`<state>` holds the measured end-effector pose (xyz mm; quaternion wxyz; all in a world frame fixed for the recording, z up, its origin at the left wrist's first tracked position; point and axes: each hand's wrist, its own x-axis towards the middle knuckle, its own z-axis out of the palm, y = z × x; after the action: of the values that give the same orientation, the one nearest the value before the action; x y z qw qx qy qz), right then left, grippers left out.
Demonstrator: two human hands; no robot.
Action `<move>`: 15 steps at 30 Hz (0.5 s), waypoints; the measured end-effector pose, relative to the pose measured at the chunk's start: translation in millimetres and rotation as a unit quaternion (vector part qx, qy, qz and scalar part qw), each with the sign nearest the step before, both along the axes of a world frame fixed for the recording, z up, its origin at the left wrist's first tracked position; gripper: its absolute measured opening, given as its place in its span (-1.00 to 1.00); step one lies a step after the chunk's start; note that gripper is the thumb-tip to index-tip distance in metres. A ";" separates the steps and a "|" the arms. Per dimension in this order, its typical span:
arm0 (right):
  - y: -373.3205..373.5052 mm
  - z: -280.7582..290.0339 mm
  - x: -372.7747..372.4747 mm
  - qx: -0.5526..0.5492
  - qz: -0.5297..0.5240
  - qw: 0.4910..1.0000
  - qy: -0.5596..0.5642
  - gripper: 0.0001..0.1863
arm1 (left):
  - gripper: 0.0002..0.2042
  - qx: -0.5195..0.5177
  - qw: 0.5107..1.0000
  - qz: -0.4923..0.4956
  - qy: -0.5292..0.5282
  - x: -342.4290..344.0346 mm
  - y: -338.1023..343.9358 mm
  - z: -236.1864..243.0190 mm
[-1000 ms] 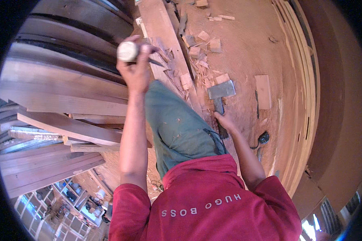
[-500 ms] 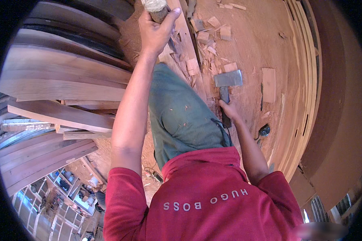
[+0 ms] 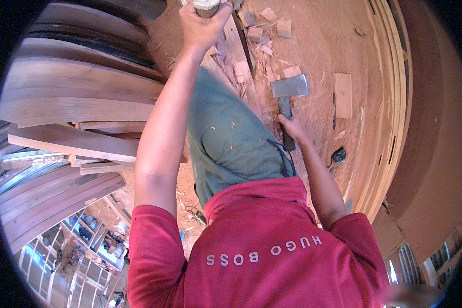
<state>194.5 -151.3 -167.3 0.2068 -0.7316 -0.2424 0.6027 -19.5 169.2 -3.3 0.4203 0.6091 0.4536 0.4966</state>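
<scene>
Near the top edge, my left hand (image 3: 203, 33) is wrapped round a thick chisel handle (image 3: 206, 7) with a whitish, rounded butt end. The chisel's blade is mostly hidden behind the hand. Below it runs a long pale timber (image 3: 234, 45), strewn with chips where it has been cut. Farther right and nearer my body, my right hand (image 3: 292, 128) grips the dark handle of a hatchet (image 3: 290, 86). Its broad, flat steel head lies above the hand, close to the wood chips (image 3: 272, 64). My leg in green trousers (image 3: 226, 123) stretches along the timber.
Long curved planks (image 3: 87, 90) are stacked at the left. Cut wood blocks (image 3: 284, 27) lie beyond the chips, and a flat rectangular block (image 3: 343, 95) rests right of the hatchet. A small black object (image 3: 338, 155) sits nearby. Long boards (image 3: 400, 77) stand along the right.
My left hand and the chisel have shifted slightly up, so the butt end now touches the top edge. The hatchet and my right hand have moved a little upward in the picture.
</scene>
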 end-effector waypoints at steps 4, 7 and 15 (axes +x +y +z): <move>-3.0 -10.0 1.3 0.060 -0.001 0.998 -0.008 -0.57 | -0.87 0.013 1.000 0.021 -0.017 2.0 -0.7 -1.3; -3.9 -13.0 1.0 0.073 -0.003 0.997 -0.002 -0.57 | -0.88 0.011 1.000 0.014 -0.015 -0.9 -2.3 -4.7; -3.5 -11.5 2.6 0.026 0.008 1.000 0.004 -0.61 | -0.88 0.044 0.999 0.019 0.015 -2.5 -2.3 -12.2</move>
<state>197.0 -154.7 -178.8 0.2215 -0.7218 -0.2634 0.6005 -22.1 166.9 -15.6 0.3768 0.6258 0.4487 0.5149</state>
